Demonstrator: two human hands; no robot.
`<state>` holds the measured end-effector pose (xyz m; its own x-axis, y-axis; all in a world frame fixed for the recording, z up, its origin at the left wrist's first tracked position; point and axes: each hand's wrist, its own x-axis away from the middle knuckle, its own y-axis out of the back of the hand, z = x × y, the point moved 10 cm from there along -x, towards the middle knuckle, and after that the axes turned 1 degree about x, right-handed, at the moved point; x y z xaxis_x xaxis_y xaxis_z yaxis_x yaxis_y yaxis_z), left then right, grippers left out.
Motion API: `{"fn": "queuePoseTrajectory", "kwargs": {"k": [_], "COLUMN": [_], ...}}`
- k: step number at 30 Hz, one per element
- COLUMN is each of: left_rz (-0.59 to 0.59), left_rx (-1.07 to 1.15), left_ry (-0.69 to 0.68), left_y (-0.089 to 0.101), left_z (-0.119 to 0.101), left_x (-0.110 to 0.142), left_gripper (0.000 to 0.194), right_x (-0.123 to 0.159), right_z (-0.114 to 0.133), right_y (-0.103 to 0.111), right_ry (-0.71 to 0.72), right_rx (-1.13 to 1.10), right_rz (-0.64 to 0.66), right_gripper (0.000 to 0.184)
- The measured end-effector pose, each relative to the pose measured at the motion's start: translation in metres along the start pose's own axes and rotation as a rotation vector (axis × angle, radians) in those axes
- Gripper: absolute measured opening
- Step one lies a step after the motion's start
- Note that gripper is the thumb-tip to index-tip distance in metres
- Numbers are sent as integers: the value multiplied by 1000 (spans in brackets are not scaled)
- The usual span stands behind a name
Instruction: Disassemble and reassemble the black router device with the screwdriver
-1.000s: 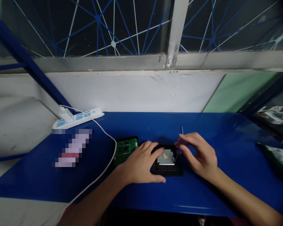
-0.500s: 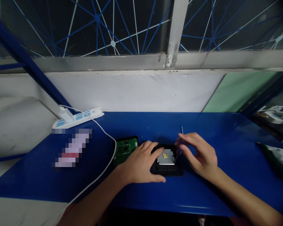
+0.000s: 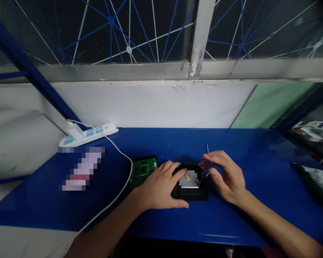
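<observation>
A black plastic casing (image 3: 191, 196) with a silver metal plate (image 3: 192, 182) in it lies on the blue table. A small yellowish square sits on the plate. My left hand (image 3: 161, 186) spans the casing's left side, index finger over the plate and thumb along the near edge. At the casing's right edge, my right hand (image 3: 227, 175) pinches a screwdriver (image 3: 205, 172) with a clear purplish handle. A thin metal shaft sticks up past the fingers; the lower end is hard to make out. Partly behind my left hand is a green circuit board (image 3: 142, 170) in a dark shell.
A white power strip (image 3: 90, 134) with a plugged-in adapter stands at the back left. Its white cable (image 3: 118, 145) runs forward past the circuit board. A blurred-out pinkish item (image 3: 83, 168) lies left. At the right edge is a silvery bag (image 3: 316, 181).
My right hand has shifted slightly left, and its fingers have turned a little around the screwdriver handle. My left hand and the casing look unchanged.
</observation>
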<state>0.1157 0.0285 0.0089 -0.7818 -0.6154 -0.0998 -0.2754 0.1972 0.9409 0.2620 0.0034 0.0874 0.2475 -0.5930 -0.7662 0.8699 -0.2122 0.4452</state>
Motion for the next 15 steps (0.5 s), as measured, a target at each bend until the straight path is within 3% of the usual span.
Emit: {"fn": "queuePoseTrajectory", "kwargs": {"k": [15], "left_rz": [35], "left_rx": [-19], "left_ry": [13], "left_y": [-2], "left_z": [1], "left_x": [-1], "left_gripper": [99], "right_x": [1], "right_z": [-4], "right_y": [6], "right_ry": [-68], "right_rx": [22], "right_rz": [-44], "right_gripper": [48]}}
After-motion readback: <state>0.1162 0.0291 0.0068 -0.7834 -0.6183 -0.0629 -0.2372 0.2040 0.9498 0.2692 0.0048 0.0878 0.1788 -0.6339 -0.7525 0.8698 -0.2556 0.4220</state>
